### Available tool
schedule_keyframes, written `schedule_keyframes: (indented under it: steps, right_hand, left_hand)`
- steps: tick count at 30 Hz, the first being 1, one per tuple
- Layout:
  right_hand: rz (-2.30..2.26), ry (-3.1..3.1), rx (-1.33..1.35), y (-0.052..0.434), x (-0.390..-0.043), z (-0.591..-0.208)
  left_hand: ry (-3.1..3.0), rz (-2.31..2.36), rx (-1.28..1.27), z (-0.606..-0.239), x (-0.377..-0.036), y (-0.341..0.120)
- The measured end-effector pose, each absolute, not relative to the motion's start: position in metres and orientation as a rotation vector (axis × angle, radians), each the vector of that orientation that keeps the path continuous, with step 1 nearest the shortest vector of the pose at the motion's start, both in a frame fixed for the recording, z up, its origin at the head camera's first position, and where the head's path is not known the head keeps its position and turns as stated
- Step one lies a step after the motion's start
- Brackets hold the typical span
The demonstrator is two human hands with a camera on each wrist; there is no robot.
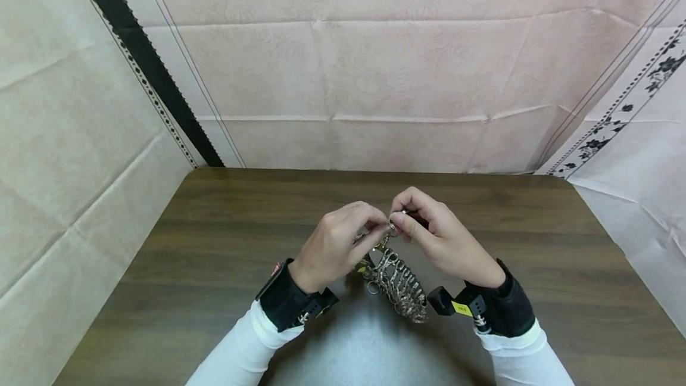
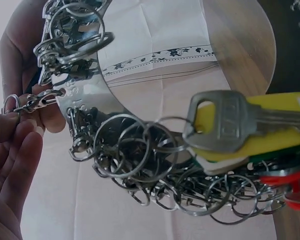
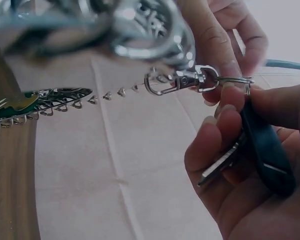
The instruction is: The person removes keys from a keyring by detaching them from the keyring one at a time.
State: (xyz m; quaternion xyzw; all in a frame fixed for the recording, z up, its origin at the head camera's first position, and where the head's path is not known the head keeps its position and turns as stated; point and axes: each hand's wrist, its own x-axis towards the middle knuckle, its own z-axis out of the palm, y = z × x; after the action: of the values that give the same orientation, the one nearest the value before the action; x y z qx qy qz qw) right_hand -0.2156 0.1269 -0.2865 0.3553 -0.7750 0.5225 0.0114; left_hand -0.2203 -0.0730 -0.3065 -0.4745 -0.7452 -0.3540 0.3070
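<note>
The worktop point(image 1: 225, 255) is stretching below the left hand point(image 1: 334, 246) and right hand point(image 1: 445, 240). Well in from its far edge, a metal hoop point(image 2: 96, 96) is carrying clasps point(image 3: 182, 81) and showing blurred, unreadable stamping point(image 2: 74, 95). The right palm is cradling a dark fob point(image 3: 265, 150); both hands are pinching 1 split ring point(image 3: 233, 79).

Two grips point(image 1: 339, 244) point(image 1: 447, 240), one ring cluster point(image 1: 399, 285), one table point(image 1: 214, 255)

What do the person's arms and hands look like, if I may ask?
The left sleeve and right sleeve are white. The left wristband and right wristband are black; the right camera, also black, has a yellow label beside it. The left hand and right hand wear no gloves.
</note>
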Motion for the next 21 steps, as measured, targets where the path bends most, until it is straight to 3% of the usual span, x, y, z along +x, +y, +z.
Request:
schedule_keyframes:
  steps: [14, 21]
  right_hand:
    - [1.629, -2.488, 1.05, 0.1252, -0.2247, -0.2938]
    - [1.414, -2.395, 0.936, 0.1287, -0.2148, -0.2907]
  left_hand:
    - [-1.98, -0.922, -1.176, -0.3094, -0.2191, -0.0737]
    - [-2.028, -0.989, -1.055, -0.3117, -0.2207, -0.0731]
